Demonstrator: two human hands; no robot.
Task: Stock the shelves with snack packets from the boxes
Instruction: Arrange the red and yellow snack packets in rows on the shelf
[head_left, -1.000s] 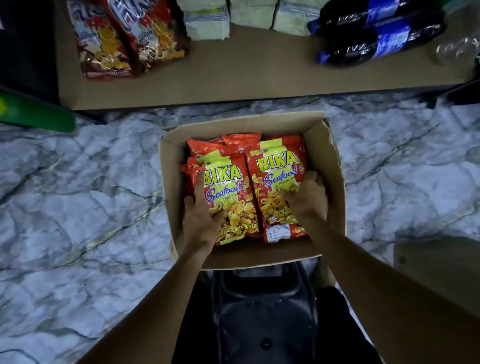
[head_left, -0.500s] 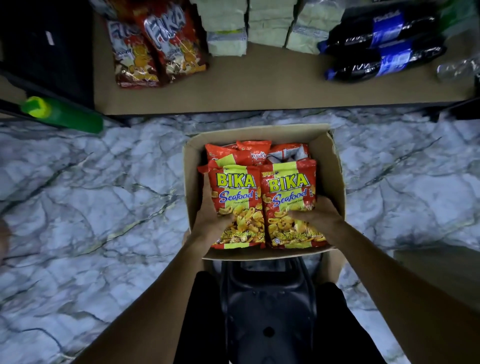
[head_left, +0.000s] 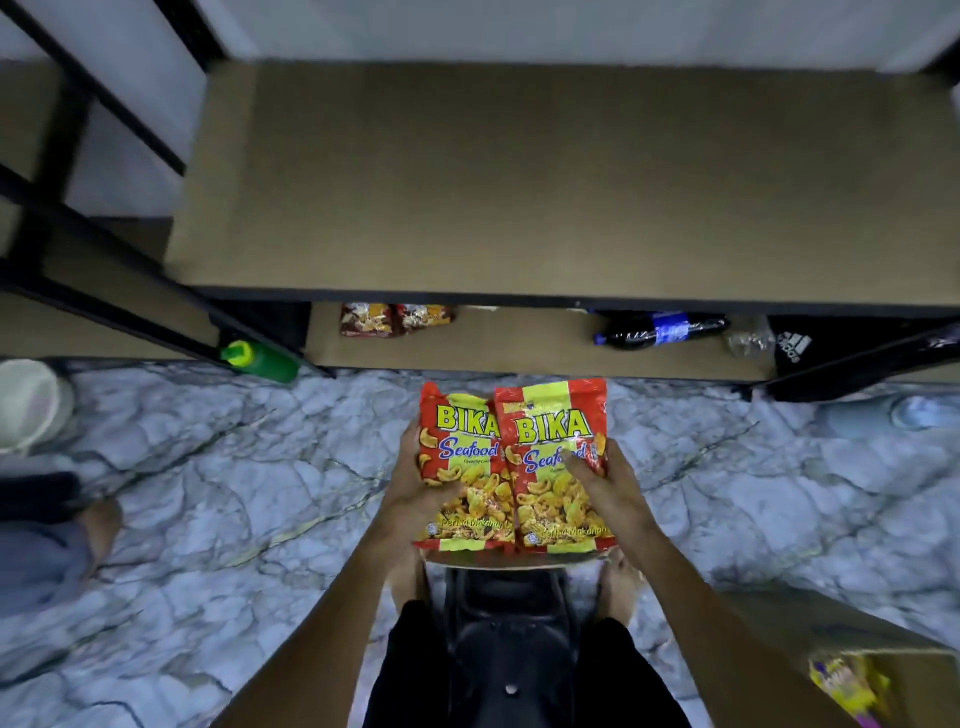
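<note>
Packets (head_left: 545, 436) (left hand (head_left: 415, 491), right hand (head_left: 610, 483) gripping) now raised higher.

Bare upper shelf (head_left: 519, 182) ahead, unobstructed

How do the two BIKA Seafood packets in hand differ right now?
The left packet is gripped by the left hand, and the right packet by the right hand. The right packet overlaps the left packet's inner edge, hiding part of its print. The right packet's top also reaches higher than the left packet's. Both are red and yellow BIKA Seafood packs, held face up.
</note>
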